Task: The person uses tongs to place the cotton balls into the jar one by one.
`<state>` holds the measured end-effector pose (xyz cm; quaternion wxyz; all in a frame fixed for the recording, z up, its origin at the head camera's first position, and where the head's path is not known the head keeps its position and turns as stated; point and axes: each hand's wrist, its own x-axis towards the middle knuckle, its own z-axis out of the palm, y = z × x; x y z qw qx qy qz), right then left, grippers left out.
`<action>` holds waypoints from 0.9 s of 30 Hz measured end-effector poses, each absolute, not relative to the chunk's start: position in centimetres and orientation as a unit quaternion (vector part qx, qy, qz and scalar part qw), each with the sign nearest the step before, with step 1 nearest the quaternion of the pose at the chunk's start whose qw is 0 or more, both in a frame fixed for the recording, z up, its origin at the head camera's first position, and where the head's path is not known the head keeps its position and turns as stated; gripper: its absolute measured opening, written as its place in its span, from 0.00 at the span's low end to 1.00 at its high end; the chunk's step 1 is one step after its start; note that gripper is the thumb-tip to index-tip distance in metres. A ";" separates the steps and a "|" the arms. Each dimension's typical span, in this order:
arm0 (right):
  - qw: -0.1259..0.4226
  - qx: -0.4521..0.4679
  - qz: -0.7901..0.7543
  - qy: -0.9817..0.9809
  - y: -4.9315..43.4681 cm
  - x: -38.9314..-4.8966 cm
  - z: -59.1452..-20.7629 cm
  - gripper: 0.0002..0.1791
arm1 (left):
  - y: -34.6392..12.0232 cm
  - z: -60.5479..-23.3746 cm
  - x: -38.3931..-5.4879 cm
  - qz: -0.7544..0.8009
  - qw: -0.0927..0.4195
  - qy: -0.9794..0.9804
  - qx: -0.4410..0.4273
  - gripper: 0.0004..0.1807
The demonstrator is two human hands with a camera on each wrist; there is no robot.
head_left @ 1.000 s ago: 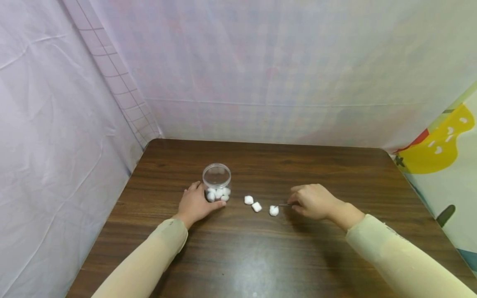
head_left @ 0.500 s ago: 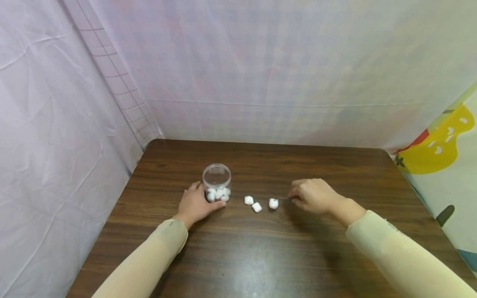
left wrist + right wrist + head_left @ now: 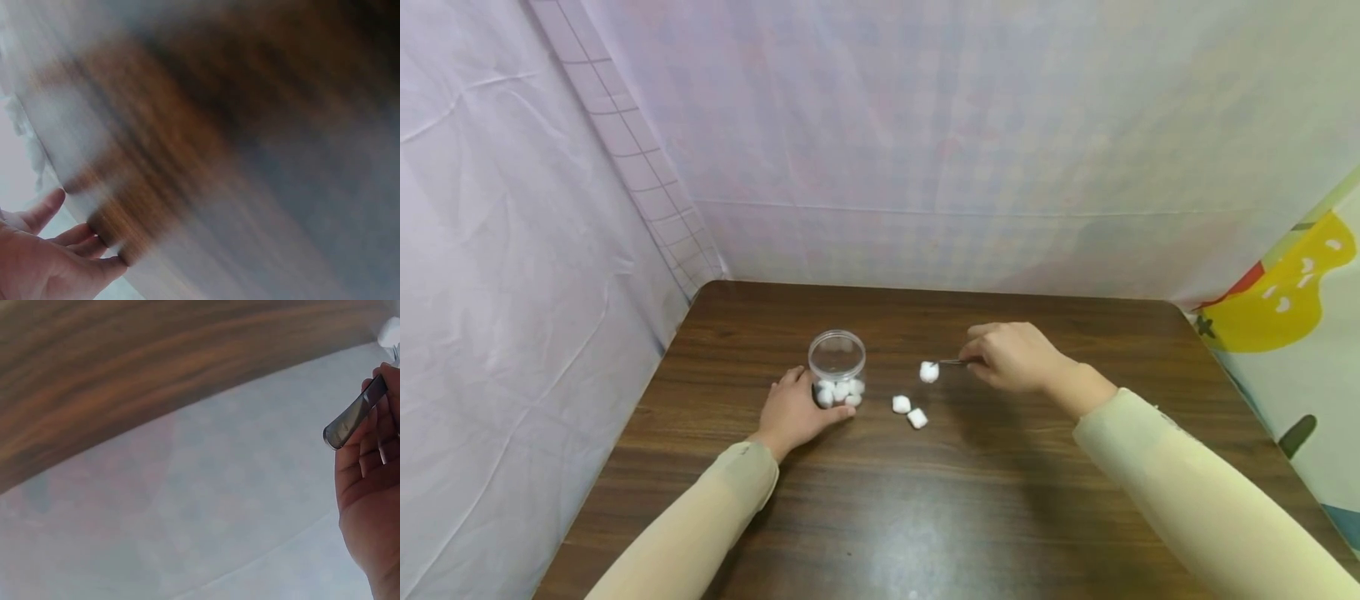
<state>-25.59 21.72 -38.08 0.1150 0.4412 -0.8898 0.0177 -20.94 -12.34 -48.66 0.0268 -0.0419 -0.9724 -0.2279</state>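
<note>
The metal tweezers (image 3: 953, 362) have their tips on a cotton ball (image 3: 928, 372), out over the table (image 3: 887, 508) between the jar and the person's right hand (image 3: 1015, 357). In the head view their long axis runs nearly level from side to side, tips pointing to the person's left. That view hides the rear end inside the hand; the right wrist view shows it, broad and rounded, sticking out past the fingers and pointing away from the cotton ball. Whether it bears any lettering cannot be told at this blur.

The right hand pinches the tweezers. Well apart from it, the left hand (image 3: 793, 412) is clasped around the lower part of a clear plastic jar (image 3: 837, 367), thumb across the front, fingers along the left side. The jar stands upright, round mouth upward, with a cluster of cotton balls at its bottom. (The left wrist view gives mostly blurred wood and fingers; the jar cannot be made out there with certainty.)

Near the jar, 2 loose cotton balls (image 3: 901, 404) lie just beside each other. Behind the dark wood-grain table hangs a pale checked curtain (image 3: 925, 125); to the right is a yellow printed shape (image 3: 1262, 304).
</note>
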 end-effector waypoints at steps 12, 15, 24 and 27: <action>0.137 0.468 0.026 -0.873 17.8 -26.9 -35.1 0.06 | -12.4 -48.6 -20.9 -0.226 0.023 -0.973 -0.042 0.53; 0.144 0.465 0.028 -0.873 16.9 -26.9 -34.4 0.07 | -12.4 -48.6 -21.0 -0.227 0.023 -0.973 -0.044 0.53; 0.155 0.461 0.027 -0.874 13.7 -27.1 -33.0 0.08 | -12.5 -48.8 -21.2 -0.229 0.021 -0.972 -0.042 0.54; 0.157 0.463 0.023 -0.872 12.7 -27.0 -33.1 0.09 | -12.5 -49.0 -21.3 -0.228 0.021 -0.972 -0.041 0.54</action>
